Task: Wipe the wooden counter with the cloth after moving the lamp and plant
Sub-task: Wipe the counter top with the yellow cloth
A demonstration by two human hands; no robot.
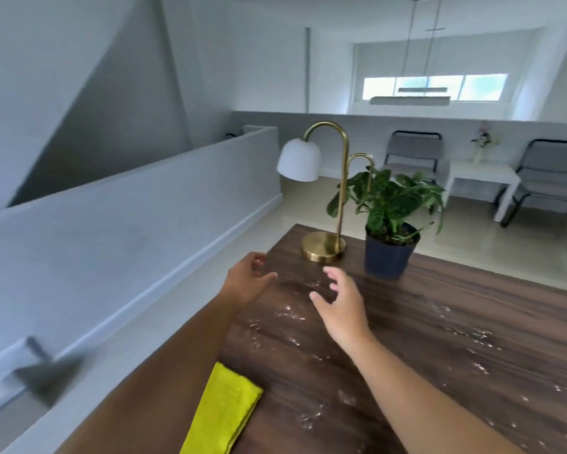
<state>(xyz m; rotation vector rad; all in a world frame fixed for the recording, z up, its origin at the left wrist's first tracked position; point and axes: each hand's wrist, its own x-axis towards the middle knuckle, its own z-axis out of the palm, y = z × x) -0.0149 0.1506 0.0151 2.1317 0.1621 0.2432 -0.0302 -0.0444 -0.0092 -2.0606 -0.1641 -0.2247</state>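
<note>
A brass lamp [324, 245] with a white dome shade stands at the far left corner of the dark wooden counter [439, 339]. Right of it sits a leafy green plant [388, 253] in a dark blue pot. My left hand [247, 278] hovers open at the counter's left edge, just short of the lamp base. My right hand [339, 301] is also open, fingers spread, a little nearer than the lamp base and left of the pot. A folded yellow cloth [225, 411] lies on the counter near its front left edge, beside my left forearm. White specks are scattered over the wood.
A low grey wall [128, 224] runs along the left of the counter. Beyond the counter are two grey chairs [551, 178] and a white side table [482, 175] with a small vase of flowers. A pendant light hangs by the far window.
</note>
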